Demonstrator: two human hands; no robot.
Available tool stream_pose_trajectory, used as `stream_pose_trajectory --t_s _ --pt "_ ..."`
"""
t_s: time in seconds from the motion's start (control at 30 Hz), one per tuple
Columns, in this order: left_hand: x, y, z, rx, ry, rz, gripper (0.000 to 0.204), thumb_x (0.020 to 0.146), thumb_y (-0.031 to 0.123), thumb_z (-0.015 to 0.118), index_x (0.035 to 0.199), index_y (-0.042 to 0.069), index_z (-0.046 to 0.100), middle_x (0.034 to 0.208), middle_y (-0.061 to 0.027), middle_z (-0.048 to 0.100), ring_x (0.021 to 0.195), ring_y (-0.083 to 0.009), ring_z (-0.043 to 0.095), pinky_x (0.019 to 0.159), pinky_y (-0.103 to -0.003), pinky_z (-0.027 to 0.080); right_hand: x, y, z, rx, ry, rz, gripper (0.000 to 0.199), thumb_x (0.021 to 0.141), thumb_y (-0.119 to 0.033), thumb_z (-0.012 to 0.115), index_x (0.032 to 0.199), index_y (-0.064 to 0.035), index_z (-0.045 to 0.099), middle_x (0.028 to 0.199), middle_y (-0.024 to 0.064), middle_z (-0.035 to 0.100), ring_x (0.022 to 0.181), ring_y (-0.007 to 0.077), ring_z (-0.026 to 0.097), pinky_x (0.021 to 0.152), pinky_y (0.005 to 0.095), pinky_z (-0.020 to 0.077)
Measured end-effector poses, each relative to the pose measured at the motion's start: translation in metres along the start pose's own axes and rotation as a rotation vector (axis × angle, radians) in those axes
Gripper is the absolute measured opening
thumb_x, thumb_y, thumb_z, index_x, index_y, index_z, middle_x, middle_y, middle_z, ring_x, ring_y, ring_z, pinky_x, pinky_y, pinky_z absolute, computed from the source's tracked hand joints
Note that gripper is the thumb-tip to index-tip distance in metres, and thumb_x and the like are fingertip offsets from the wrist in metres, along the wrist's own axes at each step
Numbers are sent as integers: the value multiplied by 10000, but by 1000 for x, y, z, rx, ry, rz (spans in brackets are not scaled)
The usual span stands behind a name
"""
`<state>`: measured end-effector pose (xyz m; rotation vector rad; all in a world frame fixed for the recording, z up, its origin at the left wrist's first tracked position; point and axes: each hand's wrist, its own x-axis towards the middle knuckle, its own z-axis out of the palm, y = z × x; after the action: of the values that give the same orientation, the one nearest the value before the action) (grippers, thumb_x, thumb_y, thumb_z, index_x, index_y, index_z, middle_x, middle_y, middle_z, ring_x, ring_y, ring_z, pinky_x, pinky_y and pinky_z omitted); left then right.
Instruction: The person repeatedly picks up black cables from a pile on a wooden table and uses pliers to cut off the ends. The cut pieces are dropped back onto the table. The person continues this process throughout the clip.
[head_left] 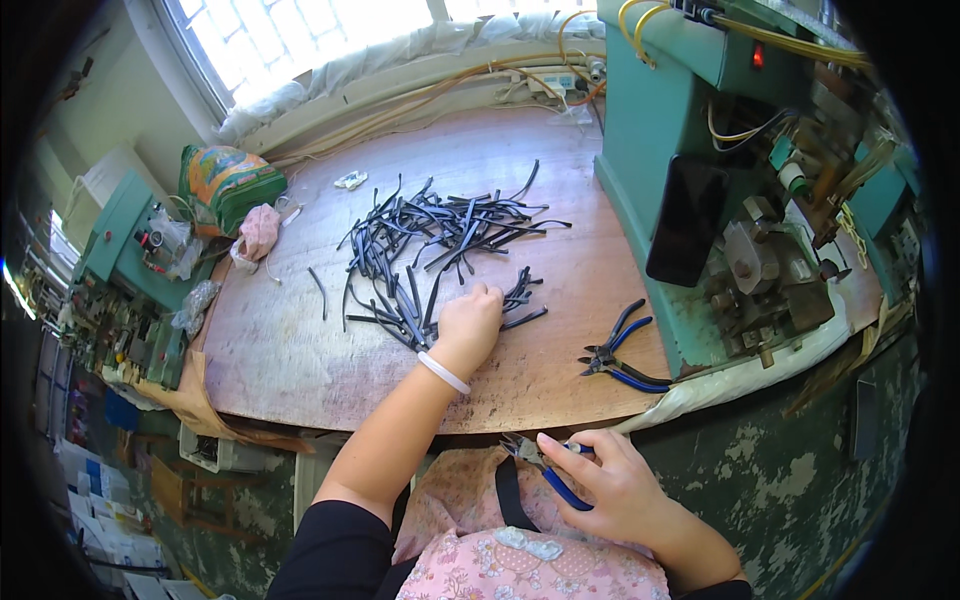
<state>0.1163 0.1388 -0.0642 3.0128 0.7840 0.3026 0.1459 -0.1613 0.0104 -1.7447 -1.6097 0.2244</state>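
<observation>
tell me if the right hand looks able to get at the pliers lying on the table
Probably yes: no object appears to block the right hand from the table pliers, though the held pliers may hinder its grip.

Strips: black to dark grey, plain. Pliers on worktop: one handle side blue, the other blue-black; head dark. Held pliers: blue handles, grey metal head. Worktop: pinkish brown, mottled with grey. Wristband: plain white. Apron: pale pink, small floral print. Sleeve: black. Right-hand machine: teal green; indicator light red. Bundle: green, orange multicolour pattern. Floor: dark green, pale blotches.
</observation>
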Motion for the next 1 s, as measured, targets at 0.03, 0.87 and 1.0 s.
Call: stream_pose_trajectory --t_s 0.03,0.87,1.0 --pt "3 0 -1 11 19 23 263 844 268 707 980 76 591 971 -133 631 772 -356 675 670 -434 552 0 1 0 -3 4 -2 612 763 -196 751 1355 -180 596 1014 108 542 864 268 578 776 379 489" --pt "-105 25 -91 -2427 -416 -95 501 1043 528 330 822 97 460 647 -20 440 367 -31 282 341 -192 309 10 3 -3 -170 3 -117 611 700 -189 747 1301 -220 644 1008 78 526 887 260 544 795 386 437" --pt "-133 49 -87 -2024 326 205 510 1014 580 352 835 113 451 647 -35 451 409 -78 339 445 -233 359 7 4 -7 -61 -53 -40 638 693 -183 755 1318 -217 631 986 84 529 830 252 556 739 375 460"
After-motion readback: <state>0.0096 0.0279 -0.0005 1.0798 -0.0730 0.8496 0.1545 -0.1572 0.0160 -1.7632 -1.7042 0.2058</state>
